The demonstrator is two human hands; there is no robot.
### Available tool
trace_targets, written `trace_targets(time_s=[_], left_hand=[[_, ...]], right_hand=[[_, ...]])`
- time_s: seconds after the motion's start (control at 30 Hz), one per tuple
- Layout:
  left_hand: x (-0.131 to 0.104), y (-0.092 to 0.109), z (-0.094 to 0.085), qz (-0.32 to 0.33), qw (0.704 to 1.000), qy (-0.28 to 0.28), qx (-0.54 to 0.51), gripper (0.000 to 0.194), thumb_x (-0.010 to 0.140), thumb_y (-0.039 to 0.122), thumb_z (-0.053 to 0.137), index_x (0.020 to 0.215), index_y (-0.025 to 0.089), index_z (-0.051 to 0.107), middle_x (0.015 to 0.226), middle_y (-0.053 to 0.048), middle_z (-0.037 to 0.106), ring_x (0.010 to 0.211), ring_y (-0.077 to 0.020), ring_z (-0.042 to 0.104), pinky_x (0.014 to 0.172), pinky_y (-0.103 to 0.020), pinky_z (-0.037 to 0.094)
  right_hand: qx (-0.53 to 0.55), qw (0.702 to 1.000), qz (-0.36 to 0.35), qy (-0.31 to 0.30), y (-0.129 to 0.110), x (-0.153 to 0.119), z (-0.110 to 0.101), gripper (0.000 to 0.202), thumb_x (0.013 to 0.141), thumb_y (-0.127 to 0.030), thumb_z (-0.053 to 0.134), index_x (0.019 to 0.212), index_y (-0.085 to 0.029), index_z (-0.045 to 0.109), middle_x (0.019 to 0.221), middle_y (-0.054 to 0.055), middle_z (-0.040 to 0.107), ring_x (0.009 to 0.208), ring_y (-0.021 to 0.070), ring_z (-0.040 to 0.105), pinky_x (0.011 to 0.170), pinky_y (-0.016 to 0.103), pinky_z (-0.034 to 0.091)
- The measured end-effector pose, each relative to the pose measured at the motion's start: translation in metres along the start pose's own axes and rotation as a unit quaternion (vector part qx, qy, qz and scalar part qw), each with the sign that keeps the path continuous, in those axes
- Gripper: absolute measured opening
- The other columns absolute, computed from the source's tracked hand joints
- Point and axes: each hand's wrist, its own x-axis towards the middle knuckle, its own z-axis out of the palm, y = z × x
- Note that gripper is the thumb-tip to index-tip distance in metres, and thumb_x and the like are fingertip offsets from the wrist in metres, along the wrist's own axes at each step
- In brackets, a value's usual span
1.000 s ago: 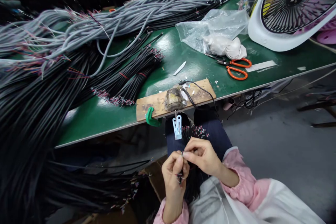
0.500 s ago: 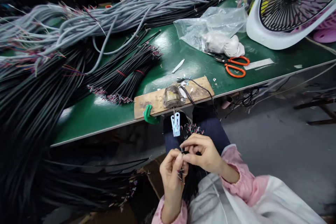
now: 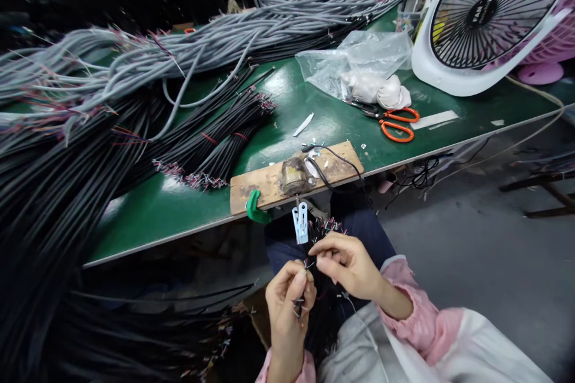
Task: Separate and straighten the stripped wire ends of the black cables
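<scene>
My left hand (image 3: 290,298) is closed on thin black cables, their stripped coloured wire ends (image 3: 308,263) poking out above the thumb and forefinger. More wire ends show below its fingers. To the right, my right hand (image 3: 349,264) has its thumb and forefinger apart beside those ends, the other fingers curled; nothing is visible in its grasp. A bundle of black cables (image 3: 324,317) lies on my lap beneath both hands. Just above them, a light-blue clothespin (image 3: 300,224) hangs from the shaft of a small motor (image 3: 293,177) at the table edge.
A wooden board (image 3: 242,191) under the motor is held by a green clamp (image 3: 257,209) on the green table (image 3: 188,206). Black cable bundles (image 3: 215,137) and grey cables (image 3: 224,30) lie left and behind. Orange-handled scissors (image 3: 398,131), a plastic bag (image 3: 359,51) and a fan (image 3: 431,66) are right.
My left hand has shifted slightly left and down with the cables, away from my right hand. My right thumb and forefinger have parted from the wire ends. The camera view has tilted a little.
</scene>
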Motion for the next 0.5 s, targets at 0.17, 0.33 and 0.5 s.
trace_targets(time_s=[0.17,0.33,0.5], left_hand=[[0.008,0.002,-0.003,-0.016,0.999,-0.029,0.022,0.042,0.083,0.045,0.076,0.061,0.016,0.056,0.049,0.008,0.038,0.039,-0.0018,0.020,0.037,-0.015,0.016],[0.015,0.005,-0.005,0.018,0.999,-0.026,0.002,0.035,0.087,0.038,0.074,0.065,0.015,0.060,0.055,0.006,0.044,0.039,-0.0011,0.024,0.038,-0.016,0.016],[0.018,0.009,-0.005,0.068,0.996,-0.024,-0.055,0.030,0.086,0.032,0.075,0.066,0.016,0.059,0.059,0.007,0.046,0.038,0.0004,0.028,0.041,-0.016,0.022]], right_hand=[[-0.027,0.999,-0.037,0.005,-0.003,0.007,0.006,0.024,0.087,-0.037,0.074,0.079,-0.014,0.074,0.077,0.004,0.062,0.061,0.0114,0.055,0.051,0.022,0.041],[0.141,0.989,0.055,-0.009,0.007,0.023,0.008,0.039,0.084,-0.052,0.076,0.076,-0.016,0.063,0.065,-0.004,0.052,0.043,0.0051,0.042,0.038,0.018,0.034],[0.157,0.985,0.075,-0.003,0.007,0.048,0.013,0.055,0.083,-0.070,0.067,0.081,-0.015,0.062,0.058,-0.005,0.053,0.043,0.0063,0.045,0.041,0.019,0.041]])
